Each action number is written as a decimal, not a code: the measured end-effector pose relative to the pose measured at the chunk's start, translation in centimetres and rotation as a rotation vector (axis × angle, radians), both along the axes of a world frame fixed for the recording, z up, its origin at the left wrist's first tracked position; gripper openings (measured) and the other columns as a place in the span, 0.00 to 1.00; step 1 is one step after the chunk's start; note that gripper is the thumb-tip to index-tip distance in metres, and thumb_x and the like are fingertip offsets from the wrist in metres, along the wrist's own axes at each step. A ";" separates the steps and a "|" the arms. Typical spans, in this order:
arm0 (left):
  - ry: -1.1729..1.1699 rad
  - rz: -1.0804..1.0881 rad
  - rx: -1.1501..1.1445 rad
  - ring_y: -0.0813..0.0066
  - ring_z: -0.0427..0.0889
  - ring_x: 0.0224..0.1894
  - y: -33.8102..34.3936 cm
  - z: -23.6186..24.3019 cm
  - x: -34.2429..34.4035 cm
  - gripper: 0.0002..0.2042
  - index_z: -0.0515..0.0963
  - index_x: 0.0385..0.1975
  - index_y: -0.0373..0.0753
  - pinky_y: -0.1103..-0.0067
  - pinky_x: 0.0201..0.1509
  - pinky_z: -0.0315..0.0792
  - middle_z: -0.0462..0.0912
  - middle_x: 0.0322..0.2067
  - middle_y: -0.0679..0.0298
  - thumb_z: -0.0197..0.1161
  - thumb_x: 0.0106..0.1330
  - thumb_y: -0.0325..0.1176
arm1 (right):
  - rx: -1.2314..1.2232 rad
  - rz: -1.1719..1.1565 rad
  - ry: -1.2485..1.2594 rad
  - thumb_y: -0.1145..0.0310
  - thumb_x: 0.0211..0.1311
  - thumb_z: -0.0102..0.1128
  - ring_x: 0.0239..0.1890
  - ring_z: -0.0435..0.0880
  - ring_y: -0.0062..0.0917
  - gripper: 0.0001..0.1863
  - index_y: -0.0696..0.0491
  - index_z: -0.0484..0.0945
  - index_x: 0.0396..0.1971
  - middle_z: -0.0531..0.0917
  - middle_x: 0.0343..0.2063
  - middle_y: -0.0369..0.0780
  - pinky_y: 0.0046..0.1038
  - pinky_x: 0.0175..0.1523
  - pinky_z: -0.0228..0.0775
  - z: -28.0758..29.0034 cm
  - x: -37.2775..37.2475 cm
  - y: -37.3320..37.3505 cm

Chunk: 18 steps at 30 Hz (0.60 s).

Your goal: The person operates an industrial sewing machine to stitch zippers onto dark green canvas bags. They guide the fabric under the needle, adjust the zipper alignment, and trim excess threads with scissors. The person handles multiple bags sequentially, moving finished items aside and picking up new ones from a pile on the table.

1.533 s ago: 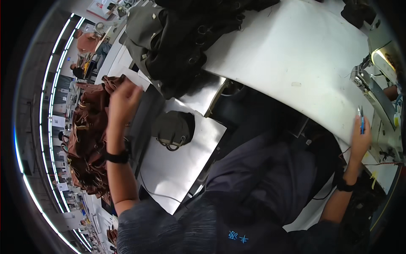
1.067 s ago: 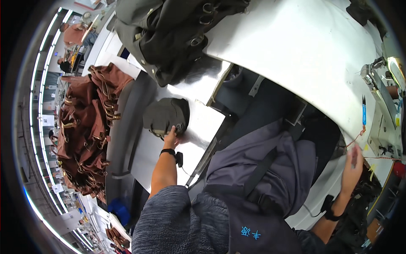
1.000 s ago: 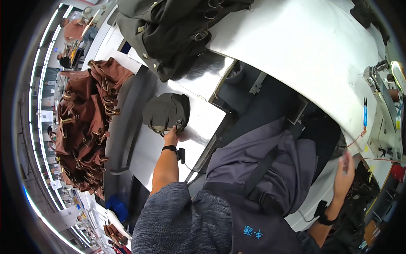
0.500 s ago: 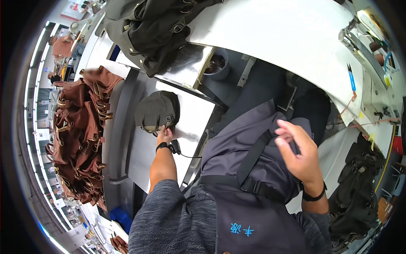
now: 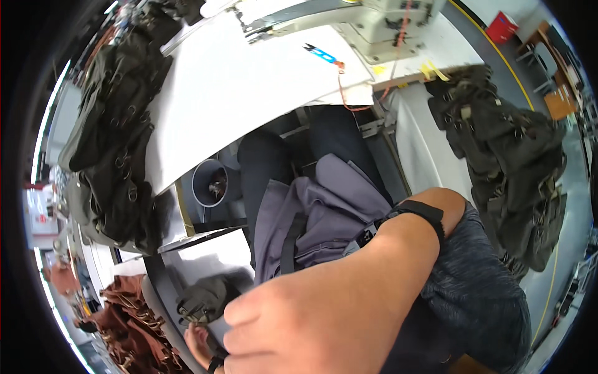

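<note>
My right hand (image 5: 330, 318) fills the lower middle of the view, very close to the lens, back side facing me and fingers curled; its palm is hidden. A black band (image 5: 418, 215) circles that wrist. My left hand (image 5: 198, 341) is small at the bottom left, fingers on the lower edge of a dark olive fabric piece (image 5: 204, 298) lying on a pale side board (image 5: 212, 252). My lap with a grey strapped garment (image 5: 324, 206) lies between the two hands.
A white sewing table (image 5: 249, 81) carries a sewing machine (image 5: 386, 25) and blue-handled snips (image 5: 322, 55). Heaps of dark olive bags lie at the left (image 5: 112, 137) and hang at the right (image 5: 511, 156). Brown pieces (image 5: 124, 321) are stacked at the bottom left.
My right hand has left the table edge and risen up close to the camera. My left hand stays at the olive piece. The view has swung to the right.
</note>
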<state>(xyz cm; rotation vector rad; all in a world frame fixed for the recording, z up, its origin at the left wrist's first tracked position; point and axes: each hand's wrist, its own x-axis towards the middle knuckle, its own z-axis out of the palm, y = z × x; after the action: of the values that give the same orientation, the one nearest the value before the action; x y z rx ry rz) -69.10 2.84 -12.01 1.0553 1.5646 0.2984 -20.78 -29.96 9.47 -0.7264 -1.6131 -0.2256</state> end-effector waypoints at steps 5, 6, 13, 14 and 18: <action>0.365 -0.776 0.282 0.60 0.82 0.49 -3.7 21.1 5.7 0.23 0.79 0.62 0.40 0.66 0.56 0.78 0.86 0.46 0.56 0.72 0.68 0.35 | 0.270 -0.193 0.133 0.69 0.66 0.58 0.22 0.77 0.23 0.10 0.59 0.83 0.36 0.77 0.22 0.35 0.27 0.28 0.66 0.7 -1.6 -1.0; 0.397 -0.914 0.358 0.59 0.81 0.49 -5.2 24.5 6.1 0.23 0.79 0.63 0.41 0.65 0.57 0.78 0.86 0.47 0.55 0.73 0.68 0.35 | 0.270 -0.149 0.053 0.69 0.66 0.58 0.22 0.77 0.23 0.10 0.60 0.84 0.37 0.77 0.23 0.36 0.27 0.28 0.66 0.9 -1.2 -1.2; 0.694 -1.610 1.284 0.51 0.81 0.25 -12.6 37.6 30.5 0.05 0.84 0.35 0.35 0.66 0.31 0.74 0.81 0.25 0.50 0.67 0.64 0.30 | 0.004 -0.146 0.124 0.62 0.66 0.65 0.24 0.80 0.38 0.16 0.61 0.81 0.41 0.77 0.24 0.41 0.37 0.29 0.71 -0.2 4.5 -3.1; 0.621 -1.570 1.329 0.51 0.82 0.28 -12.2 37.9 31.6 0.07 0.85 0.39 0.34 0.66 0.34 0.75 0.83 0.28 0.51 0.68 0.61 0.24 | 0.010 -0.172 0.218 0.60 0.67 0.65 0.25 0.81 0.40 0.17 0.61 0.82 0.42 0.80 0.25 0.43 0.39 0.29 0.73 -1.3 4.8 -1.4; 0.479 -1.515 1.710 0.53 0.88 0.37 -9.0 37.4 37.7 0.14 0.86 0.47 0.34 0.68 0.39 0.79 0.89 0.39 0.50 0.69 0.61 0.23 | -0.262 -0.343 0.284 0.53 0.64 0.72 0.40 0.84 0.43 0.25 0.61 0.81 0.47 0.84 0.39 0.47 0.39 0.44 0.77 -7.1 8.9 2.6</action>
<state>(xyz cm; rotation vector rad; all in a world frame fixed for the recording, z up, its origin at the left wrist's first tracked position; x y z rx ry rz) -31.38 -6.12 25.36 3.3874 0.0556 0.2427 -11.88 -27.36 2.37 -1.1845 -1.2526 -0.1504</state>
